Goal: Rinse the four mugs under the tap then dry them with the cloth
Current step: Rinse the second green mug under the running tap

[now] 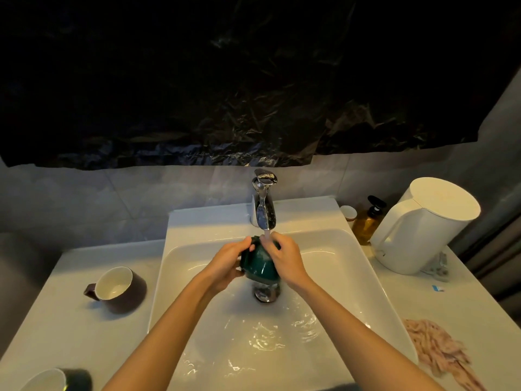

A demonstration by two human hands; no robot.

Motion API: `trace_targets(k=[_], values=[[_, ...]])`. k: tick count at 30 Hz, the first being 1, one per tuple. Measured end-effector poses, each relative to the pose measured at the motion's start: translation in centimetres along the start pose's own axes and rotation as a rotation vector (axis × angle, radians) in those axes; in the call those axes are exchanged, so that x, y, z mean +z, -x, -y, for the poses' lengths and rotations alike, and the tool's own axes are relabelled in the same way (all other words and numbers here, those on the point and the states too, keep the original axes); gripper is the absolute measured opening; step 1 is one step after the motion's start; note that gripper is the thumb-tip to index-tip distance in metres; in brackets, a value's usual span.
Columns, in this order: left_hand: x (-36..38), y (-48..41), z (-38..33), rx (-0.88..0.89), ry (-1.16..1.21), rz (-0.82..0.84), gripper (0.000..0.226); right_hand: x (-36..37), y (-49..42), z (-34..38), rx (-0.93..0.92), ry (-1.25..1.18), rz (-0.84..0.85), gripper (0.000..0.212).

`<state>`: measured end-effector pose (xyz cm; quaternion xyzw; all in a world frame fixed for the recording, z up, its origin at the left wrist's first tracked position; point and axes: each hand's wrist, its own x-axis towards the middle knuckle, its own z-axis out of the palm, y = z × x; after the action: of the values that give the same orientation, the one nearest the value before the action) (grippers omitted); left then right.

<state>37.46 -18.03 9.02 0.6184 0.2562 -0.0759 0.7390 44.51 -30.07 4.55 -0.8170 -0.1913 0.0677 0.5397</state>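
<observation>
We hold green mug point(260, 263) under tap point(263, 206) stream, above sink point(352, 263) middle. Left hand point(225, 263) and right hand point(286, 258) grip clamped round it. Purple mug point(118, 289) at tabletop point(70, 328) left edge, pink cloth point(434, 348) at right edge.

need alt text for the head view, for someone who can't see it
The left hand and right hand hold a dark green mug under the running tap over a white sink. A purple mug and another mug sit on the counter to the left; a pink cloth and white kettle are on the right.
</observation>
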Motion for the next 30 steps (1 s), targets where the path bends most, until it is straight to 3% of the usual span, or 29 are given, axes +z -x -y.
trace_targets(k=[4,8,14,20,23,26,28,30], values=[[0.9,0.5,0.8,-0.079,0.18,-0.107,0.031,2.1,1.2,0.7,0.176,0.187,-0.074,0.028],[2.0,1.0,1.2,-0.095,0.322,-0.165,0.031,2.7,2.5,1.3,0.138,0.376,-0.139,0.035],[3.0,1.4,0.7,-0.047,0.271,-0.231,0.034,1.4,-0.5,2.6,0.42,0.205,-0.094,0.035],[2.6,1.4,0.9,0.005,0.222,-0.261,0.034,2.8,1.7,2.1,0.06,0.307,-0.078,0.032],[2.3,1.3,1.1,-0.008,0.173,-0.285,0.03,1.7,-0.4,1.8,0.265,0.203,-0.056,0.032],[1.7,1.2,0.8,-0.038,0.249,-0.308,0.027,1.1,-1.8,1.3,0.476,-0.079,-0.022,0.044],[1.5,1.0,0.6,-0.061,0.308,-0.333,0.028,2.0,-0.5,1.2,0.417,-0.143,-0.029,0.041],[1.4,0.8,0.8,-0.065,0.32,-0.355,0.028,3.2,1.5,1.3,0.209,0.018,-0.031,0.045]])
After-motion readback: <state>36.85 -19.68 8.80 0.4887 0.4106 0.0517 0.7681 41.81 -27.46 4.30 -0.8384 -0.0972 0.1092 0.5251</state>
